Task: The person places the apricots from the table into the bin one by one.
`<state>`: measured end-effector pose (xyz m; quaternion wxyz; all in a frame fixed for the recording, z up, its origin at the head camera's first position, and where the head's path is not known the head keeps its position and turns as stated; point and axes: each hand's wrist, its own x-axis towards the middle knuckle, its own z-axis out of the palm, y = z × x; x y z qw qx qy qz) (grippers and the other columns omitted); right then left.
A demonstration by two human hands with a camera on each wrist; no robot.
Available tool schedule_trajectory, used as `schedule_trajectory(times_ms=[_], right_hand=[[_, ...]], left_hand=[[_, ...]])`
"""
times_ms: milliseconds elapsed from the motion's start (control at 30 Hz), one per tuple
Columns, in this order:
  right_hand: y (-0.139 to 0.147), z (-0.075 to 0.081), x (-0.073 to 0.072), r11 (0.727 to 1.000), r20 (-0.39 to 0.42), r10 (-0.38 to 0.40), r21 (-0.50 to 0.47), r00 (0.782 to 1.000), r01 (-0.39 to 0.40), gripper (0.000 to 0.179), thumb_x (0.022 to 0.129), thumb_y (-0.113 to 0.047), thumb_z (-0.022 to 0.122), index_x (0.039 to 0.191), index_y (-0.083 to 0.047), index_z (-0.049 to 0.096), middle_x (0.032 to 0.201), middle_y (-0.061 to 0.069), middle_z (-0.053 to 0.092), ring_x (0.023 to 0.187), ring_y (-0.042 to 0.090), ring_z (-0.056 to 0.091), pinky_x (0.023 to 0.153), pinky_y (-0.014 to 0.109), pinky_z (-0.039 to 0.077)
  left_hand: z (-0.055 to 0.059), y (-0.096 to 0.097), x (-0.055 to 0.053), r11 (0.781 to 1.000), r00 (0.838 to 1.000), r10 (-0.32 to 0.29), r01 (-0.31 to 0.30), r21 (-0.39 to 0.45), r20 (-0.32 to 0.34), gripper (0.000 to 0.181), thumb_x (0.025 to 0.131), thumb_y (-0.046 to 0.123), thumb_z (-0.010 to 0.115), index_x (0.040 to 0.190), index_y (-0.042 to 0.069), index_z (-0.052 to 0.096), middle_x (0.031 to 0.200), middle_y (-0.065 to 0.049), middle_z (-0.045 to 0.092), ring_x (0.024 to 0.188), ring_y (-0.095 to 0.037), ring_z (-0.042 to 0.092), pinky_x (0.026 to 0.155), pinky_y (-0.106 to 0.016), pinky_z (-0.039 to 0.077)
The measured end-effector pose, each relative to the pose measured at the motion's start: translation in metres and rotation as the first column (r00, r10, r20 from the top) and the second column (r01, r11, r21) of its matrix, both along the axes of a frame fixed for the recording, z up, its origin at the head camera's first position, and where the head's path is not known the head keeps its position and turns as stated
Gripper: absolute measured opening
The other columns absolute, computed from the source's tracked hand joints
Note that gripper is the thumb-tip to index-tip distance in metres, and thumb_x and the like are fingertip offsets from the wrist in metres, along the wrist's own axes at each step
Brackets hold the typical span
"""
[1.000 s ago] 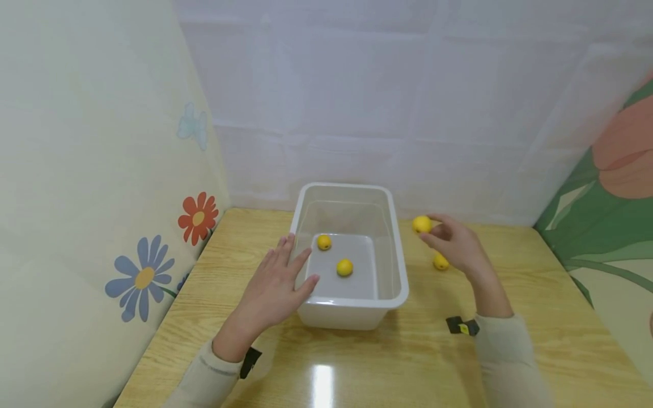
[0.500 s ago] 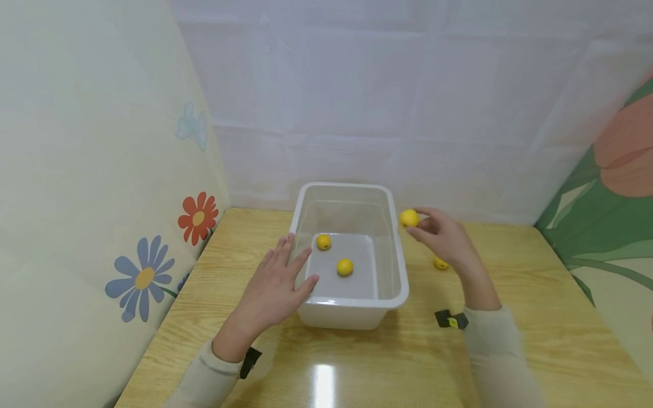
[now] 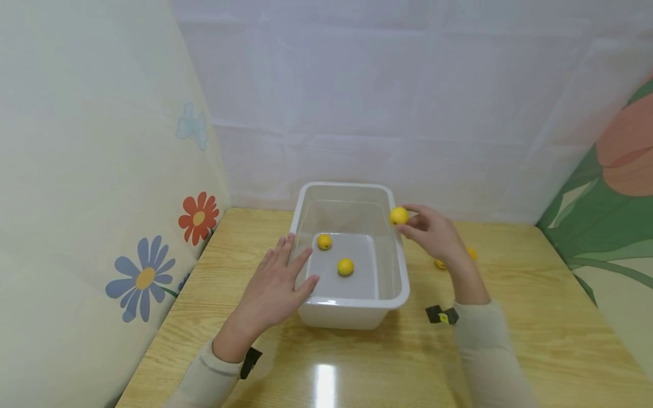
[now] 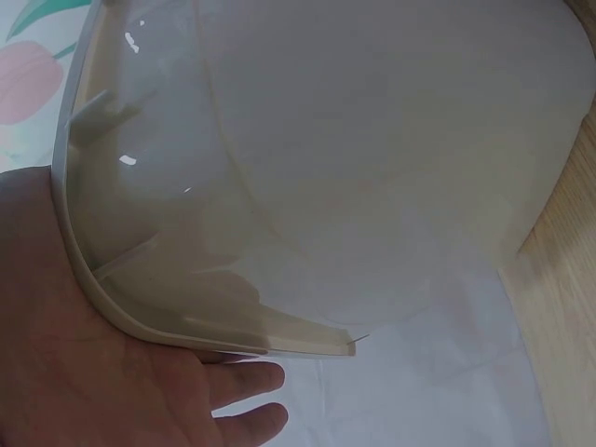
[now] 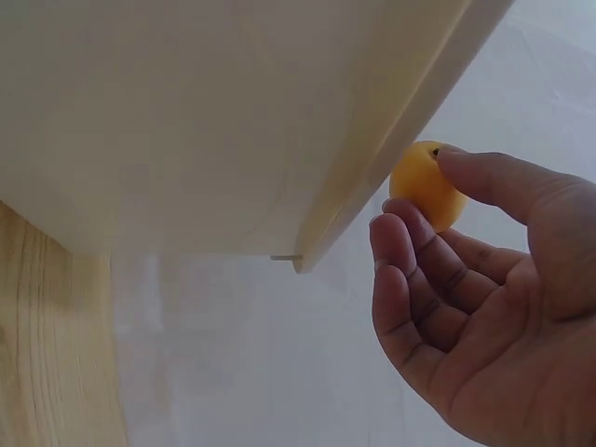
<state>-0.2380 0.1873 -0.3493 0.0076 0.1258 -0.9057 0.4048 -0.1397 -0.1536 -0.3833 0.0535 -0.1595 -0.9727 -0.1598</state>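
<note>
My right hand (image 3: 431, 229) pinches a small round yellow fruit (image 3: 398, 215) between thumb and fingertips, over the right rim of a white plastic tub (image 3: 352, 304). In the right wrist view the held fruit (image 5: 426, 186), with a dark stem spot, overlaps the tub's rim (image 5: 400, 140). Spread fingers of my left hand (image 3: 275, 283) rest on the tub's left rim; the left wrist view has that hand (image 4: 102, 372) lying along the rim's outside. Inside the tub lie two like fruits, one (image 3: 324, 241) towards the back left and one (image 3: 345, 267) near the middle.
Behind my right wrist, two more yellow fruits, one (image 3: 440, 264) and another (image 3: 472, 253), lie on the wooden table (image 3: 535, 317), partly hidden. A white cloth backdrop (image 3: 326, 102) rises behind the tub, with flower-painted panels (image 3: 92, 170) on both sides.
My right hand has moved left with the fruit, from beside the tub to over its right rim. Another fruit on the table now shows behind the wrist. My left hand stays put.
</note>
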Motion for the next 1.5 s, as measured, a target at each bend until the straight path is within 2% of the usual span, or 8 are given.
schedule_trajectory(times_ms=[267, 500, 733, 1000, 1200, 1500], right_hand=[[-0.004, -0.002, -0.006, 1.0, 0.035, 0.007, -0.023, 0.999, -0.007, 0.062, 0.097, -0.043, 0.067, 0.151, -0.017, 0.047, 0.116, 0.009, 0.069, 0.111, 0.029, 0.065, 0.095, 0.051, 0.053], [-0.006, -0.002, -0.008, 0.999, 0.033, 0.014, -0.037, 0.999, -0.012, 0.06, 0.1, -0.036, 0.065, 0.151, -0.013, 0.045, 0.115, 0.012, 0.07, 0.11, 0.031, 0.066, 0.098, 0.054, 0.052], [-0.003, -0.004, -0.008, 0.999, 0.034, 0.013, -0.043, 0.999, -0.011, 0.06, 0.1, -0.037, 0.065, 0.15, -0.012, 0.046, 0.115, 0.013, 0.071, 0.105, 0.031, 0.068, 0.098, 0.054, 0.052], [0.011, -0.005, -0.004, 0.999, 0.048, -0.025, -0.03, 0.999, 0.026, 0.061, 0.101, -0.038, 0.063, 0.152, -0.013, 0.044, 0.117, 0.015, 0.07, 0.104, 0.03, 0.067, 0.097, 0.053, 0.052], [0.027, -0.008, -0.002, 0.998, 0.056, -0.047, -0.045, 0.997, 0.05, 0.067, 0.099, -0.048, 0.061, 0.153, -0.013, 0.043, 0.118, 0.015, 0.068, 0.109, 0.032, 0.064, 0.103, 0.058, 0.047], [0.047, -0.011, 0.002, 0.996, 0.06, -0.089, -0.004, 0.994, 0.089, 0.075, 0.097, -0.056, 0.059, 0.155, -0.013, 0.04, 0.12, 0.018, 0.068, 0.108, 0.034, 0.064, 0.102, 0.059, 0.046]], left_hand=[[0.001, 0.001, 0.0, 1.0, 1.0, 0.0, 0.0, 0.0, -0.015, 0.066, 0.103, 0.054, 0.045, 0.155, 0.014, 0.044, 0.168, -0.02, 0.013, 0.155, -0.038, 0.012, 0.123, -0.057, 0.016], [0.0, 0.001, 0.0, 1.0, 1.0, -0.001, 0.001, -0.001, -0.024, 0.066, 0.103, 0.055, 0.045, 0.154, 0.014, 0.044, 0.168, -0.02, 0.014, 0.155, -0.038, 0.013, 0.124, -0.057, 0.016], [-0.001, 0.001, 0.0, 1.0, 1.0, -0.001, 0.001, 0.001, -0.024, 0.065, 0.102, 0.054, 0.046, 0.154, 0.015, 0.045, 0.167, -0.02, 0.014, 0.155, -0.038, 0.014, 0.123, -0.057, 0.017], [0.001, 0.001, 0.0, 1.0, 1.0, -0.001, 0.001, 0.005, -0.014, 0.065, 0.102, 0.055, 0.045, 0.154, 0.014, 0.045, 0.168, -0.02, 0.013, 0.155, -0.038, 0.012, 0.123, -0.057, 0.016], [0.0, 0.001, 0.0, 1.0, 1.0, -0.002, 0.002, 0.014, -0.02, 0.066, 0.102, 0.055, 0.045, 0.154, 0.014, 0.045, 0.168, -0.02, 0.014, 0.155, -0.039, 0.013, 0.123, -0.057, 0.016], [0.0, 0.001, 0.0, 1.0, 1.0, -0.006, 0.006, 0.01, -0.026, 0.066, 0.102, 0.056, 0.044, 0.153, 0.014, 0.046, 0.167, -0.021, 0.014, 0.155, -0.039, 0.012, 0.123, -0.058, 0.017]])
